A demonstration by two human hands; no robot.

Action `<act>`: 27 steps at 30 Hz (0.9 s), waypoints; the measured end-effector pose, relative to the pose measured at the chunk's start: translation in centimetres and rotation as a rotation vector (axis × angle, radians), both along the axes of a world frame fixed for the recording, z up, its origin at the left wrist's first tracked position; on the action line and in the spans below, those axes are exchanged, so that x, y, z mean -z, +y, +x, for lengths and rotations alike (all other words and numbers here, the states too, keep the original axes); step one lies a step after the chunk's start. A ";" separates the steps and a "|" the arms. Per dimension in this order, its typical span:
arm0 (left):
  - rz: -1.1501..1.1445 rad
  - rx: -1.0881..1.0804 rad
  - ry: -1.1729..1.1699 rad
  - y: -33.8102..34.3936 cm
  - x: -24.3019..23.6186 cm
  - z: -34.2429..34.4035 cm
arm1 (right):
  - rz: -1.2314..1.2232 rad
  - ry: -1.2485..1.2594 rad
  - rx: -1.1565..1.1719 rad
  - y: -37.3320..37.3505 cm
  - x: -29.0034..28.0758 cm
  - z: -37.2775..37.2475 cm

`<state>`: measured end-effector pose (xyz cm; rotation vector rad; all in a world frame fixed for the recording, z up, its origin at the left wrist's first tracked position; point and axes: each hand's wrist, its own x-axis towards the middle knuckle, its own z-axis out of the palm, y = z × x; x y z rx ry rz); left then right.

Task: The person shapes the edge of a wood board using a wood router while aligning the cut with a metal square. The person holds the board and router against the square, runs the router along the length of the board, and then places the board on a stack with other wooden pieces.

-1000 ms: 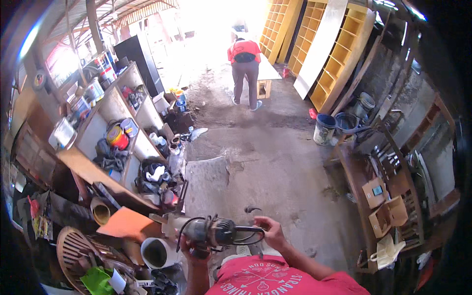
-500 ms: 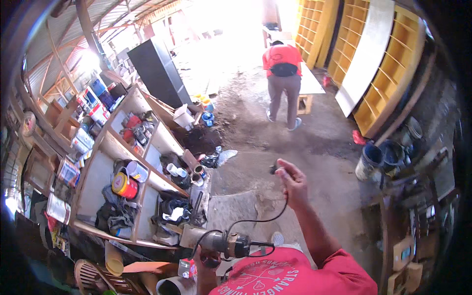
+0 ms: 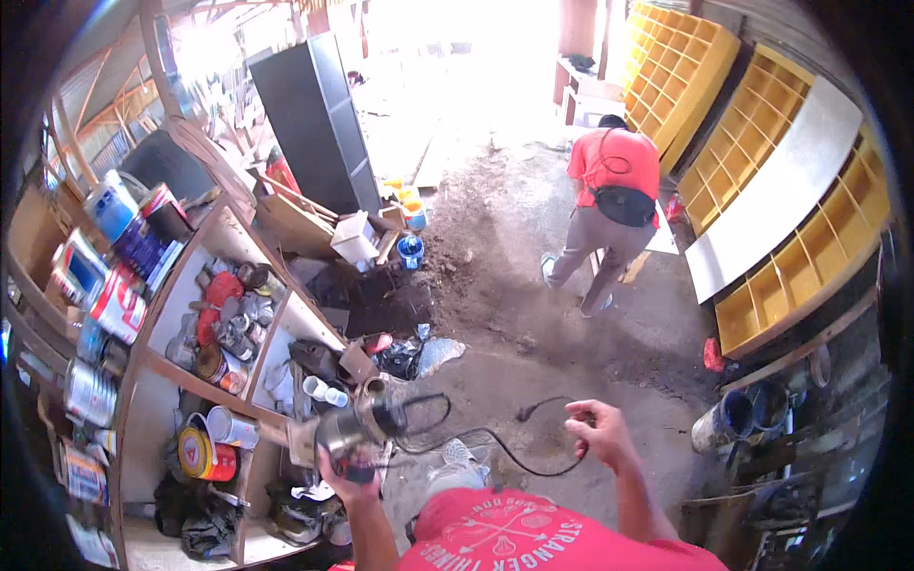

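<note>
My left hand (image 3: 352, 483) is closed around a corded power tool (image 3: 345, 433) with a silver body and a black end. It is held at the lower middle, in front of the shelf unit; its exact kind is hard to make out. A black power cord (image 3: 505, 445) loops from the tool across to my right hand (image 3: 598, 434), whose fingers are curled round it. The plug (image 3: 524, 414) dangles free to the left of that hand, above the floor.
An open wooden shelf unit (image 3: 164, 381) with cans, tubs and rags stands at my left. Ahead, a person (image 3: 619, 181) in a red shirt bends over a white-topped table. Yellow shelf frames (image 3: 752, 319) lean along the right, near dark buckets (image 3: 721, 419). A tall black cabinet (image 3: 314, 124) stands beyond.
The tool has come up and forward in my left hand. My right hand has lowered, and the plug it held up now hangs from the cord. The other person bends lower.
</note>
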<state>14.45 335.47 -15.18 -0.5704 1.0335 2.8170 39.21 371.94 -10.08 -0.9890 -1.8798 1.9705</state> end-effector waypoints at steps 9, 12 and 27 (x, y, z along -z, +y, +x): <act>0.195 0.400 0.226 17.2 -2.2 -23.2 | 0.191 -0.355 -0.458 10.0 7.0 -25.4; 0.182 0.368 0.194 26.1 -4.3 -27.9 | 0.608 -0.182 -0.527 15.4 7.9 -33.5; 0.077 0.529 0.221 61.0 1.2 -58.3 | -0.094 0.656 -0.955 45.7 13.4 -82.3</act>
